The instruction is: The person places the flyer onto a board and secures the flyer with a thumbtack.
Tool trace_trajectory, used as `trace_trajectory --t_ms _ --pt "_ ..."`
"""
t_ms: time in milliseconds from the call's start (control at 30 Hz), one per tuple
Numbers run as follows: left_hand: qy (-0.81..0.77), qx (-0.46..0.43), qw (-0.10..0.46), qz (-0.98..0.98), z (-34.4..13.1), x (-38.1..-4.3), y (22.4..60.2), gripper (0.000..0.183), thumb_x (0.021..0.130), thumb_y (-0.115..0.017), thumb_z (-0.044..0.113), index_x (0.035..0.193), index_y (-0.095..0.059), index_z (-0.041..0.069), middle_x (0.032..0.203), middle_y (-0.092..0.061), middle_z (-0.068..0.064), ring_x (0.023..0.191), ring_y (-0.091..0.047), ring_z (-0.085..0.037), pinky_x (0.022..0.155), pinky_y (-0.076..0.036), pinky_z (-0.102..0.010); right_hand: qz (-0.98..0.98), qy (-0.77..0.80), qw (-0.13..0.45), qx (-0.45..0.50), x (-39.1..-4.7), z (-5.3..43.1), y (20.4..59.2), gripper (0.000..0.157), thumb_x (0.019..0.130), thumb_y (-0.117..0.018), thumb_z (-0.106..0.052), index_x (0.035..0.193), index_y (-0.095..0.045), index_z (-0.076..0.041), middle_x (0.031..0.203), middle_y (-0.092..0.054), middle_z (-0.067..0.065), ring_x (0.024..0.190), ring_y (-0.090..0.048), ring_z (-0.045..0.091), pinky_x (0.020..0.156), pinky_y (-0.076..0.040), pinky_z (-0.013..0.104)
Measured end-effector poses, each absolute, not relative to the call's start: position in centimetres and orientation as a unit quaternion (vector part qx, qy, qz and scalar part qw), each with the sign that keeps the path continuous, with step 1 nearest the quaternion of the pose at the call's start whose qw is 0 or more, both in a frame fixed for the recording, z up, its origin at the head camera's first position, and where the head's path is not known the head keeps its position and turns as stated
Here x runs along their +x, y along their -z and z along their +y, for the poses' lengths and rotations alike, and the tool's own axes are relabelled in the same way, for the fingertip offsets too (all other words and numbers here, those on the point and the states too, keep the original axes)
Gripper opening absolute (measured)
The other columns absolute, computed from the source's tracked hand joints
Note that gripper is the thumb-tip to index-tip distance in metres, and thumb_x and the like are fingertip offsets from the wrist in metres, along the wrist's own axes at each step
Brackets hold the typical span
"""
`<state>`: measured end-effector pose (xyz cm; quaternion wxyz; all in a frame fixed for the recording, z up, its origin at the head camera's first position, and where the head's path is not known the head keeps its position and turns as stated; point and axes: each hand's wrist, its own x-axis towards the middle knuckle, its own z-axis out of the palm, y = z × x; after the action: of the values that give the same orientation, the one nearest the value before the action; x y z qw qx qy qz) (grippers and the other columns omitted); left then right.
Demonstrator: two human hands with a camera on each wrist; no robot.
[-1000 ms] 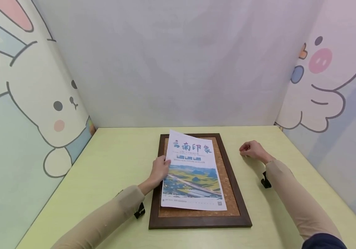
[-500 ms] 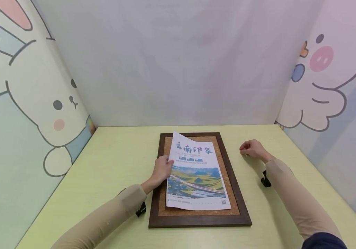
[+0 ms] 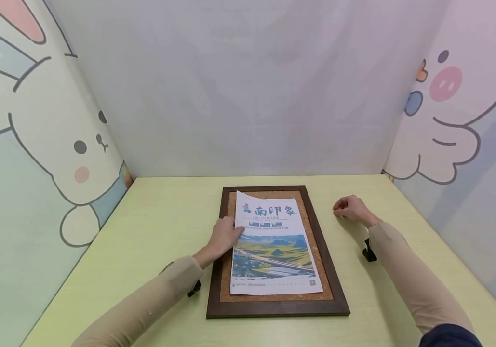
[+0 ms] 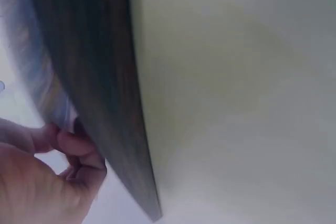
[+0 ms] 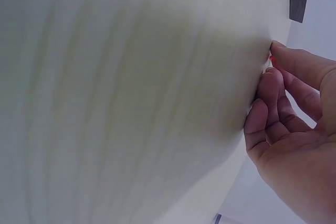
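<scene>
A printed poster (image 3: 274, 250) with a landscape picture and large characters lies over a cork board (image 3: 317, 265) in a dark wooden frame (image 3: 335, 279). My left hand (image 3: 222, 237) pinches the poster's left edge, and its top left corner curls up. In the left wrist view the thumb and fingers of that left hand (image 4: 47, 166) meet at the paper's edge, beside the frame's side. Right of the board, my right hand (image 3: 354, 209) rests on the table. In the right wrist view a small red thing (image 5: 271, 59) shows between its thumb and forefinger, mostly hidden.
The pale yellow-green table (image 3: 165, 212) extends to both sides of the board. A grey-white back wall (image 3: 248, 96) and side panels with a cartoon rabbit (image 3: 52, 130) and another white cartoon animal (image 3: 451, 120) enclose it.
My left hand has shifted the poster slightly right over the cork, and its raised top left corner has come down. The right hand has stayed in place.
</scene>
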<state>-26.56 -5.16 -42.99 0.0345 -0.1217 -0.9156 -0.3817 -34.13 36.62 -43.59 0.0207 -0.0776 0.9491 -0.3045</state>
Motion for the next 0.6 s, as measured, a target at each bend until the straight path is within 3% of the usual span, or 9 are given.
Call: trace_trajectory --t_ms 100,200,300,433,600 --pt "0.348 -0.120 0.029 -0.929 -5.6 -26.4 42.5 0.021 0.090 -0.066 0.014 0.094 -0.060 -0.006 0.064 -0.052 -0.007 0.048 -0.043 -0.015 0.045 -0.031 -0.025 0.949 0.304 0.018 -0.082 -34.2 36.7 43.7 0.018 0.086 -0.069 -0.009 0.096 -0.069 0.006 0.081 -0.067 0.013 0.064 -0.051 0.011 0.058 -0.043 0.025" --pt "0.302 -0.118 0.032 -0.945 -6.1 -26.3 42.0 0.041 0.085 -0.073 0.017 0.110 -0.051 -0.007 0.085 -0.055 -0.015 0.064 -0.049 -0.022 0.053 -0.037 -0.031 0.949 0.303 0.012 -0.084 -34.3 36.7 43.7 0.017 0.086 -0.069 -0.009 0.095 -0.069 0.006 0.080 -0.067 0.012 0.064 -0.051 0.010 0.057 -0.043 0.025" --pt "0.250 -0.134 0.033 -0.958 -6.6 -26.2 42.0 0.061 0.082 -0.077 0.027 0.124 -0.048 -0.005 0.110 -0.054 -0.021 0.094 -0.051 -0.033 0.075 -0.042 -0.041 0.948 0.308 0.007 -0.082 -34.2 36.7 43.7 0.016 0.086 -0.068 -0.008 0.095 -0.068 0.006 0.080 -0.066 0.012 0.064 -0.053 0.012 0.056 -0.044 0.025" --pt "0.199 -0.194 -0.006 -0.961 -7.4 -26.0 42.3 0.076 0.082 -0.074 0.045 0.140 -0.046 0.004 0.145 -0.038 -0.021 0.135 -0.029 -0.041 0.103 -0.026 -0.059 0.945 0.317 0.001 -0.077 -34.3 36.4 43.6 0.017 0.087 -0.067 -0.008 0.096 -0.067 0.006 0.082 -0.067 0.014 0.063 -0.057 0.014 0.055 -0.046 0.024" --pt "0.160 -0.252 -0.059 -0.952 -7.9 -25.8 42.9 0.085 0.083 -0.066 0.057 0.148 -0.037 0.010 0.159 -0.016 -0.024 0.147 -0.008 -0.044 0.110 -0.011 -0.066 0.943 0.325 -0.007 -0.077 -34.7 35.5 43.0 0.019 0.088 -0.066 -0.008 0.099 -0.067 0.007 0.087 -0.068 0.019 0.068 -0.061 0.018 0.057 -0.047 0.024"
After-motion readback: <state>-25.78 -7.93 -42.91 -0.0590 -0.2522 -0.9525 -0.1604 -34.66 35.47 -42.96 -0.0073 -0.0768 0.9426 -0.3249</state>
